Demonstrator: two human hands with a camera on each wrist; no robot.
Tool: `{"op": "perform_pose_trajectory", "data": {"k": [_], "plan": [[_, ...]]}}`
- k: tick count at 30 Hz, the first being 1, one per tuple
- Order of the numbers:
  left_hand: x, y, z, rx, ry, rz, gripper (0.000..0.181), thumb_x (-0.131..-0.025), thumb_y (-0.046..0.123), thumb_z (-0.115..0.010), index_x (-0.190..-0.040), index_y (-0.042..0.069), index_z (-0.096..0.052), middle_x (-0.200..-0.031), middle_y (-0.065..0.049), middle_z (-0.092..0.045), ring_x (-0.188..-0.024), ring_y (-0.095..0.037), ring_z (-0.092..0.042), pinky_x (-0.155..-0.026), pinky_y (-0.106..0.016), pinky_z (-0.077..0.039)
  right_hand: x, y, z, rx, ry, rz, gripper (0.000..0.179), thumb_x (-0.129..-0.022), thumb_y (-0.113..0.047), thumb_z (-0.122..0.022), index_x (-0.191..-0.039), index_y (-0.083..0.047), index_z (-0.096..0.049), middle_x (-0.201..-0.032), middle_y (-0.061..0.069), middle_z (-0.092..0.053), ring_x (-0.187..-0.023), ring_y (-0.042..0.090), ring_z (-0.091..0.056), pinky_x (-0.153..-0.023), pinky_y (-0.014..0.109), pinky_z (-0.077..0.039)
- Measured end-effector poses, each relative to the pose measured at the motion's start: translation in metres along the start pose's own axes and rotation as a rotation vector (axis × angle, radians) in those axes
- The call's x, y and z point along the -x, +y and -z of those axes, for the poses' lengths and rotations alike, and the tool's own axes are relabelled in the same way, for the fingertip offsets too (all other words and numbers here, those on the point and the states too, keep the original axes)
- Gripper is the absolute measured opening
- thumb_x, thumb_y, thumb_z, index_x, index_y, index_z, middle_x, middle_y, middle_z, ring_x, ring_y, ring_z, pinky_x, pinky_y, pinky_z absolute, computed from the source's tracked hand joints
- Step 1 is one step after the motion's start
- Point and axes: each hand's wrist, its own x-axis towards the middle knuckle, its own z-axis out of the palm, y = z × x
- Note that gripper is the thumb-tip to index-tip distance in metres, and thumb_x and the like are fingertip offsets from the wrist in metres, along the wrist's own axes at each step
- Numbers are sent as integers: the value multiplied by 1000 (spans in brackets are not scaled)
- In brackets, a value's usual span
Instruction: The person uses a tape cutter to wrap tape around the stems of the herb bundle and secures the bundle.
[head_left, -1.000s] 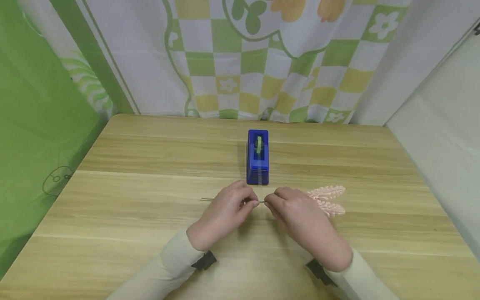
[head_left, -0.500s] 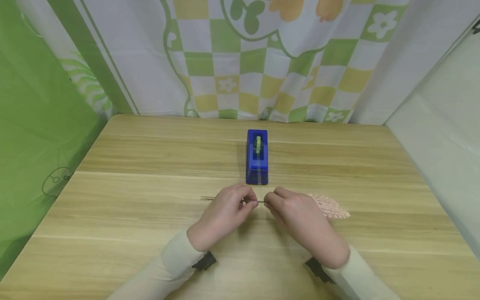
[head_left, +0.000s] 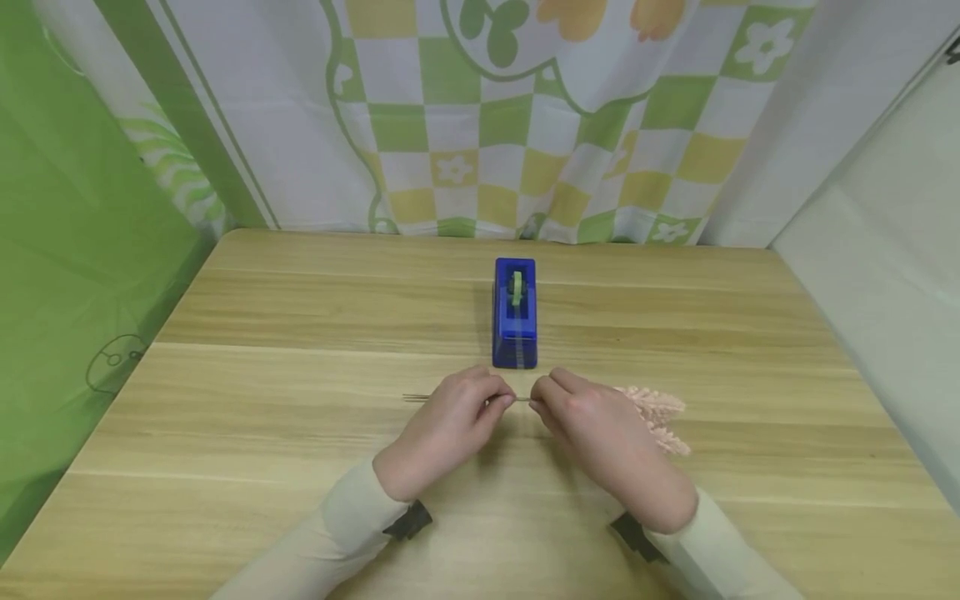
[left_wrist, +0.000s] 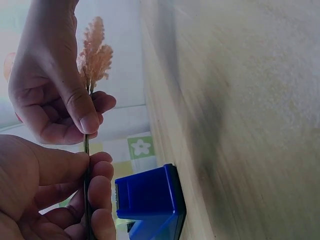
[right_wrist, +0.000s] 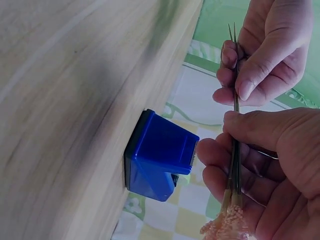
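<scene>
My left hand point(head_left: 453, 421) pinches thin dark stems point(head_left: 415, 397) between thumb and fingers; their bare ends stick out to its left. A short way to the right, my right hand point(head_left: 600, 425) pinches the same stems nearer the heads. Fluffy pale-pink artificial flower heads point(head_left: 656, 404) show beyond the right hand, partly covered by it. In the left wrist view the pink heads point(left_wrist: 97, 52) stand past the right hand point(left_wrist: 55, 85). The right wrist view has the stems point(right_wrist: 235, 155) crossing the right fingers, above the table.
A blue tape dispenser point(head_left: 515, 337) with a roll of tape stands just beyond the hands on the wooden table point(head_left: 300, 300). A checked curtain point(head_left: 480, 125) hangs behind the table. Green cloth point(head_left: 67, 250) lines the left side.
The flower heads have turned about the stems: apart, then bunched together, now apart again with one lower. Both hands stay nearly in place and keep hold of the stems.
</scene>
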Motion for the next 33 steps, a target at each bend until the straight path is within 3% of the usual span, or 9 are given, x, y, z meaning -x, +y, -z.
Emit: {"op": "perform_pose_trajectory", "data": {"k": [8, 17, 33], "plan": [[-1, -1, -1, -7, 23, -2, 11, -101, 10, -68, -101, 4, -77, -93, -3, -71, -79, -10, -56, -71, -24, -51, -1, 1, -1, -11, -9, -11, 8, -95, -13, -77, -94, -10, -69, -81, -3, -61, -60, 7, -51, -54, 21, -52], [-1, -2, -2, 12, 51, -18, 8, -99, 8, -70, -98, 5, -77, -93, -3, -72, -79, -10, -58, -70, -22, -50, -2, 0, 1, -71, -47, -64, 9, -94, -16, -78, -100, -10, -74, -84, -2, -65, -65, 7, -57, -57, 23, -53], [-2, -2, 0, -9, 64, -11, 10, -99, 10, -70, -100, 5, -79, -98, -4, -75, -86, -14, -65, -77, -27, -56, -4, 5, -5, -44, 16, -1, 7, -90, -11, -81, -95, -10, -77, -86, -2, -71, -73, 12, -67, -63, 26, -59]]}}
